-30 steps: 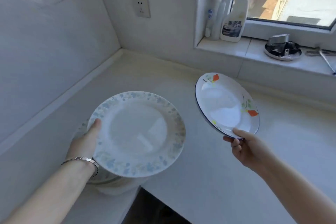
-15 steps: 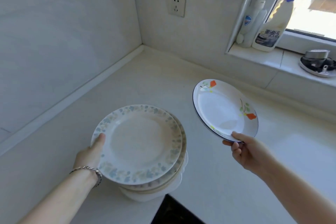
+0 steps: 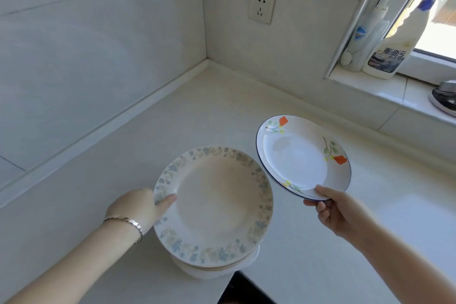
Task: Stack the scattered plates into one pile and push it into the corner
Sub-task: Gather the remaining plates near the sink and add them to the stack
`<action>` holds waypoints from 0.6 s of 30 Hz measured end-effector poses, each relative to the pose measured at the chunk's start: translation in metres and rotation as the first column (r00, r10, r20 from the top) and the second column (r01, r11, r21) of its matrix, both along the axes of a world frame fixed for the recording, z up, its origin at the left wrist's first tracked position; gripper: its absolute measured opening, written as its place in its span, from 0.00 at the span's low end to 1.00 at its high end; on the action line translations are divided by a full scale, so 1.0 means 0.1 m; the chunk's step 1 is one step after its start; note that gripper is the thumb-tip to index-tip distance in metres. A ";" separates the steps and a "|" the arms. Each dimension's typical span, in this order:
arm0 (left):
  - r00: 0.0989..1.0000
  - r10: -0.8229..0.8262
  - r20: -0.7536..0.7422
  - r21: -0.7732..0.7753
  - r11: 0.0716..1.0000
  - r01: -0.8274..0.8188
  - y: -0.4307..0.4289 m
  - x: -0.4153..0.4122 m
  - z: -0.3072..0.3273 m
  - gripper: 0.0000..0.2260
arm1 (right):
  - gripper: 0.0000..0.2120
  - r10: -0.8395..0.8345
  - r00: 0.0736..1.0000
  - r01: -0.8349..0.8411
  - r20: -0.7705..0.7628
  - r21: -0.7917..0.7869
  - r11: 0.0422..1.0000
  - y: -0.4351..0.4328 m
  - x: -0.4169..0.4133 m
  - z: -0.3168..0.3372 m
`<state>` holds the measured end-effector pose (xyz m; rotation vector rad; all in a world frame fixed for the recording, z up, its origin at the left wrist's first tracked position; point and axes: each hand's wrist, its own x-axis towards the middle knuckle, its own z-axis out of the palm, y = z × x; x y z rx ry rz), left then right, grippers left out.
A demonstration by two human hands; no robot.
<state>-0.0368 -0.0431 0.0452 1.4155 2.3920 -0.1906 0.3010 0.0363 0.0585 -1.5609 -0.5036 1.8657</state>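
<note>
A round, glossy plate with a pale blue-and-cream floral band round its rim, the blue-flowered plate point(image 3: 214, 205), sits on top of a short pile of plates point(image 3: 217, 266) at the near edge of the smooth, off-white table point(image 3: 172, 118). Under it show the thin rims of perhaps two more plates and a thicker white dish at the bottom; the exact count is hard to read from this angle. The pile stands well apart from the tiled corner point(image 3: 206, 60) where the two walls meet.

The left hand point(image 3: 138, 207), a linked metal bracelet point(image 3: 128, 223) at its wrist, grips the left rim of the top plate: the thumb lies on the upper face, the other fingers are tucked below out of sight.

The right hand point(image 3: 338, 212) holds a smaller, deeper white plate, the orange-flowered plate point(image 3: 299, 158), in the air just right of the pile and tilted toward the camera. It has a thin dark-blue edge and painted orange blossoms with green leaves. The thumb presses its near rim from above and the curled fingers support it from below. Its left edge overlaps the pile's right rim in the view; whether they touch is unclear.

A white wall socket point(image 3: 262, 6) is set in the glazed tiles. On the windowsill point(image 3: 370, 89) stand a white pump bottle point(image 3: 365, 39) and a labelled plastic spray bottle point(image 3: 394, 44).
</note>
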 end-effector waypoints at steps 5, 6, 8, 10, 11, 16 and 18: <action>0.984 -0.059 -0.171 -0.022 0.998 0.056 0.00 0.05 0.02 0.27 | 0.09 0.059 0.996 -0.064 0.067 0.069 0.996 0.01 -0.09 0.05; 0.980 -0.057 -0.189 0.000 0.998 0.058 -0.01 0.06 0.02 0.26 | 0.08 0.075 0.994 -0.083 0.085 0.087 0.993 0.01 -0.11 0.07; 0.992 0.003 -0.128 0.130 0.991 0.014 -0.06 0.07 -0.02 0.23 | 0.08 0.126 0.982 -0.143 0.138 0.125 0.982 -0.01 -0.14 0.14; 0.969 0.122 0.215 0.276 0.944 -0.180 -0.13 0.12 -0.12 0.21 | 0.08 0.193 0.960 -0.225 0.203 0.151 0.963 -0.03 -0.18 0.21; 0.877 0.155 0.454 0.309 0.896 -0.319 -0.16 0.17 -0.16 0.21 | 0.08 0.227 0.947 -0.265 0.225 0.156 0.951 -0.04 -0.20 0.25; 0.495 0.141 0.857 0.314 0.619 -0.720 -0.16 0.34 -0.34 0.23 | 0.08 0.441 0.865 -0.470 0.240 0.079 0.879 -0.11 -0.47 0.33; 0.458 0.155 0.875 0.305 0.557 -0.773 -0.13 0.33 -0.38 0.17 | 0.08 0.516 0.829 -0.537 0.215 0.052 0.842 -0.16 -0.60 0.31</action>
